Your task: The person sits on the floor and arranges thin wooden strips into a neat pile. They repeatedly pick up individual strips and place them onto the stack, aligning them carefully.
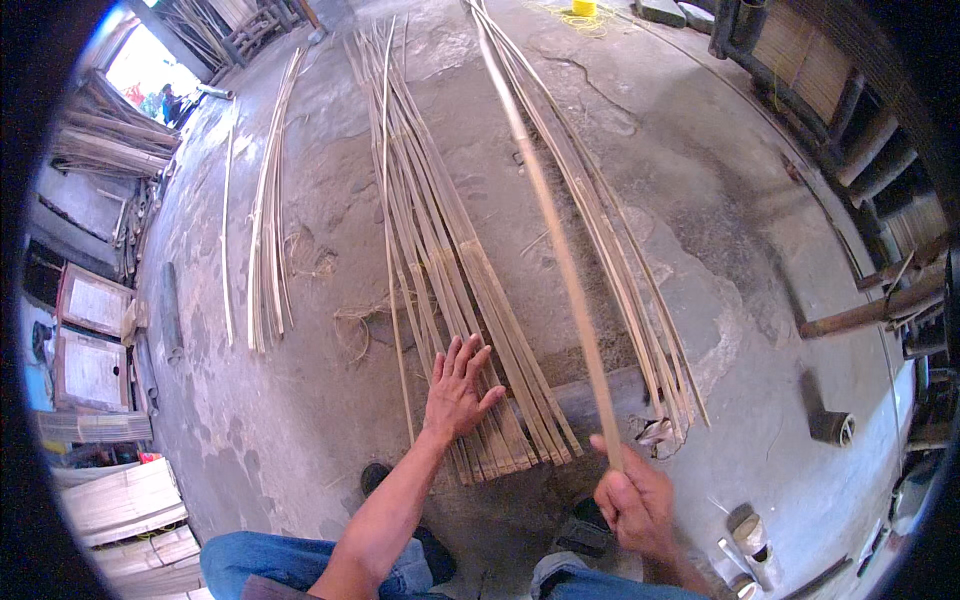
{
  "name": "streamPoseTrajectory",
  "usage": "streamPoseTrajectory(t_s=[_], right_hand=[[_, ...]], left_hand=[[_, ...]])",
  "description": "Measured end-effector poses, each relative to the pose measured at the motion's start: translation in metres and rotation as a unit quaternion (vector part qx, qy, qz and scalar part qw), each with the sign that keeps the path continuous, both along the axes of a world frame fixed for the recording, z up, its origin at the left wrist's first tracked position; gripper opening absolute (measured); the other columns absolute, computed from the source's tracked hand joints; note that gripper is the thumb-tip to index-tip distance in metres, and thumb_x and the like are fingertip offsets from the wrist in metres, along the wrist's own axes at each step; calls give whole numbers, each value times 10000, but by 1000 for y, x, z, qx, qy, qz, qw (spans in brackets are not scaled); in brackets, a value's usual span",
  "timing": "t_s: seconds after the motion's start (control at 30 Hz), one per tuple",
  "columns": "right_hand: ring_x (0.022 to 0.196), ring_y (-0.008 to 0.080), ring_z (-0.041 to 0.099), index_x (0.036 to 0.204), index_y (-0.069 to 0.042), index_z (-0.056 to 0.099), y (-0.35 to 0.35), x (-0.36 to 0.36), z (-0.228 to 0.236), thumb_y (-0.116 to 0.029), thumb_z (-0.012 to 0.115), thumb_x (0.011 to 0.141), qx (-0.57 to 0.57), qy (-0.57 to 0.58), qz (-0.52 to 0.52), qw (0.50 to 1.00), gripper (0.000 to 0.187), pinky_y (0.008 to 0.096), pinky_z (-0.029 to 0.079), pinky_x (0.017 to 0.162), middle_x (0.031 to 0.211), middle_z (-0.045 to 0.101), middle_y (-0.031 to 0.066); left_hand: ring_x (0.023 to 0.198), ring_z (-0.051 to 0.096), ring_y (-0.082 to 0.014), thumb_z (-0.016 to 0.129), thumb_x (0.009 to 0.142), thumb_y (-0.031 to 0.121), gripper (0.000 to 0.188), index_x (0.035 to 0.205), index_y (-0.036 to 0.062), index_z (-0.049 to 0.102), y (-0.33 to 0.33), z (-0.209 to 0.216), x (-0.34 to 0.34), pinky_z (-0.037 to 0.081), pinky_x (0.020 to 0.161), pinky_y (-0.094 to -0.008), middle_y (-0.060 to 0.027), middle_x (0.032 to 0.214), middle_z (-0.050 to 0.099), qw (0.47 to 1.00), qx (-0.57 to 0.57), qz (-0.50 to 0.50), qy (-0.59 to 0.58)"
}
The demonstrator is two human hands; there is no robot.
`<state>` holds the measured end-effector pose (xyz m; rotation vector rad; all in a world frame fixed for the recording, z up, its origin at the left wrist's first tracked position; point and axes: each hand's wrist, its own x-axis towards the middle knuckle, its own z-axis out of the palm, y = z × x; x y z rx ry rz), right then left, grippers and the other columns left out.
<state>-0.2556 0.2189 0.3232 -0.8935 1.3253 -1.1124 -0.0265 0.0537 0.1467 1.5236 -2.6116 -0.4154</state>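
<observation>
Fingers spread, my left hand (462, 392) lies over the near part of a wide row of split bamboo strips (430, 215) on the floor. Whether its palm presses on them I cannot tell. My right hand (637, 497) is closed round the near end of one long bamboo strip (565, 245), which stretches away from me toward the top of the view. Just right of that strip lies a narrower bundle of bamboo strips (610, 255), its near ends by a small crumpled scrap (658, 432).
Farther left lie another bundle of strips (270, 210) and a single strip (229, 225). Yellow cord (584, 10) sits at the far end. A short cut tube (832, 428) and bamboo pieces (748, 545) are at right, near wooden poles (870, 305). Stacked slats (125, 500) stand at left.
</observation>
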Motion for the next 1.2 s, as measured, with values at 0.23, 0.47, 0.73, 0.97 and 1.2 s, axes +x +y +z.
streamPoseTrajectory(t_s=[0.23, 0.47, 0.73, 0.97, 1.2], right_hand=[[495, 69, 449, 1328, 22, 471, 15, -1, -20, -294, 469, 974, -34, 83, 26, 996, 474, 238, 375, 467, 584, 492, -9], [1078, 295, 616, 1258, -12, 559, -20, -3, -121, -261, 476, 967, -22, 254, -52, 965, 392, 365, 468, 911, 1153, 627, 204], [993, 276, 644, 1090, -36, 664, -35, 8, -136, -170, 578, 910, 34, 252, -76, 964, 240, 341, 491, 859, 1087, 661, 161], [895, 236, 645, 993, -39, 691, 43, 4, -171, -122, 704, 804, 72, 280, -132, 948, 208, 327, 500, 814, 965, 676, 103], [810, 136, 624, 908, -34, 691, 40, 9, -164, -156, 751, 802, 168, 133, -130, 968, 173, 270, 504, 717, 926, 672, 64]], left_hand=[[1437, 138, -269, 499, 874, 572, 704, 1437, 189, 322, 0, -2, 4, 137, 1155, -489, -28, 1540, 211, 1000, 0, 3, 15], [1431, 159, -274, 504, 874, 567, 698, 1435, 192, 325, 1, 0, -1, 144, 1154, -487, -33, 1540, 215, 1000, -14, -4, 20], [1425, 176, -281, 512, 874, 548, 697, 1435, 179, 325, -1, -10, 3, 159, 1145, -494, -53, 1530, 241, 999, -38, -9, 9], [1425, 173, -283, 498, 882, 550, 672, 1429, 196, 334, 1, -6, 0, 153, 1152, -475, -40, 1527, 244, 999, -38, -1, 8], [1426, 173, -272, 497, 882, 558, 674, 1429, 201, 334, -2, -7, 2, 147, 1154, -472, -29, 1522, 254, 999, -42, -1, 14]])
